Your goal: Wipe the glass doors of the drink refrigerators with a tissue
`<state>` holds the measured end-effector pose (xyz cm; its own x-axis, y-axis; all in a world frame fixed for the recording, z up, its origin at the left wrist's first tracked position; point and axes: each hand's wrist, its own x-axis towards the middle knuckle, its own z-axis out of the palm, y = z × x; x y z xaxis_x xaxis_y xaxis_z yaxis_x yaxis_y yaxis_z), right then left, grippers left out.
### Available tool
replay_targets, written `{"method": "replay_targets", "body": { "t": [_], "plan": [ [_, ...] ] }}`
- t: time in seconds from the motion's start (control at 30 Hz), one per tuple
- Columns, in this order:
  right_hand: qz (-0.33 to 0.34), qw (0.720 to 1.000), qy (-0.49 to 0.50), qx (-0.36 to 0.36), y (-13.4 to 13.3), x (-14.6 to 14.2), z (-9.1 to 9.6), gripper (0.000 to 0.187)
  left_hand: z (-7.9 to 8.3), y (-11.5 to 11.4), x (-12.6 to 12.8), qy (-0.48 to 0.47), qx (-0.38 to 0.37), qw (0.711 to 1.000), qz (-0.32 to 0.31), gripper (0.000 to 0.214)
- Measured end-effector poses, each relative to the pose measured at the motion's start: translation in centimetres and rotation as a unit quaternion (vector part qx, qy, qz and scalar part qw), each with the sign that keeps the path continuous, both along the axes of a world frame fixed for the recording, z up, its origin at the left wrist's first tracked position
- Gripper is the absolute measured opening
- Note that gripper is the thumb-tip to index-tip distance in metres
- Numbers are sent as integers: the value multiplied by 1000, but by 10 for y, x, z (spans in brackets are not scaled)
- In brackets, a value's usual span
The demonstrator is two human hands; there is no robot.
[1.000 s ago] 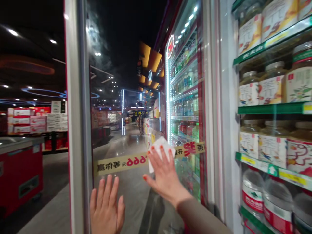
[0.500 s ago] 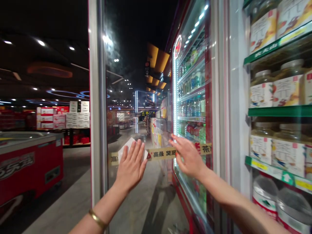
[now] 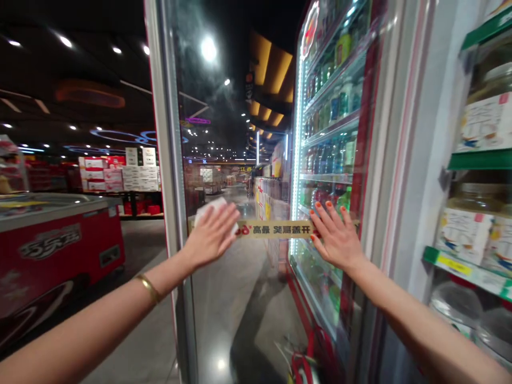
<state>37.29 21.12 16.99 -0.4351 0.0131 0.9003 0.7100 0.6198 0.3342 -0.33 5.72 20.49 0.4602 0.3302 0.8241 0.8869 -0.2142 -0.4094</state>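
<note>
A tall glass door (image 3: 244,277) with a silver frame stands in front of me, with a gold strip (image 3: 276,229) of printed characters running across it. My left hand (image 3: 212,237), a gold bangle on its wrist, lies flat over a white cloth (image 3: 218,203) and holds it against the glass at strip height. Whether it is cloth or paper I cannot tell. My right hand (image 3: 336,234) has orange nails and is open, fingers spread, touching or very close to the glass by the strip's right part; nothing is in it.
At right, shelves hold large jars (image 3: 466,224) with white labels above green price rails. A lit drinks cooler (image 3: 332,138) shows in the glass. Beyond the door frame at left stand a red chest freezer (image 3: 72,245) and stacked white cartons (image 3: 140,176).
My right hand has gone from fingers bent and angled leftward to spread wide, further right. The left hand stays on the cloth, now tilted more to the right. The view has shifted slightly.
</note>
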Motion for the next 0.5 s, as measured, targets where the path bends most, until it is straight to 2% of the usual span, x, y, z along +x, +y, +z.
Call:
{"method": "replay_targets", "body": {
  "t": [0.07,0.13,0.23,0.27,0.3,0.33,0.43,0.47,0.5],
  "plan": [
    [5,1000,16,11,4,1,-12,75,23,8,1,-94,58,993,31,74],
    [7,999,26,25,7,1,-21,83,26,16,18,-124,66,990,31,76],
    [-4,998,-2,68,13,6,-24,85,14,24,43,4,-18,1000,-4,87],
    [-7,996,-16,85,15,8,-24,84,17,26,44,45,-37,998,-12,93],
    [-8,995,-26,100,17,10,-24,83,27,30,41,72,-46,996,-15,92],
    [-6,994,-31,109,18,11,-24,83,43,35,35,82,-43,996,-14,87],
    [2,994,-14,110,20,13,-27,79,107,53,25,33,7,999,16,69],
    [3,994,-5,107,20,13,-29,78,121,60,28,12,24,999,27,70],
    [3,995,4,104,20,12,-31,77,127,67,36,2,34,999,34,72]
  ]
}}
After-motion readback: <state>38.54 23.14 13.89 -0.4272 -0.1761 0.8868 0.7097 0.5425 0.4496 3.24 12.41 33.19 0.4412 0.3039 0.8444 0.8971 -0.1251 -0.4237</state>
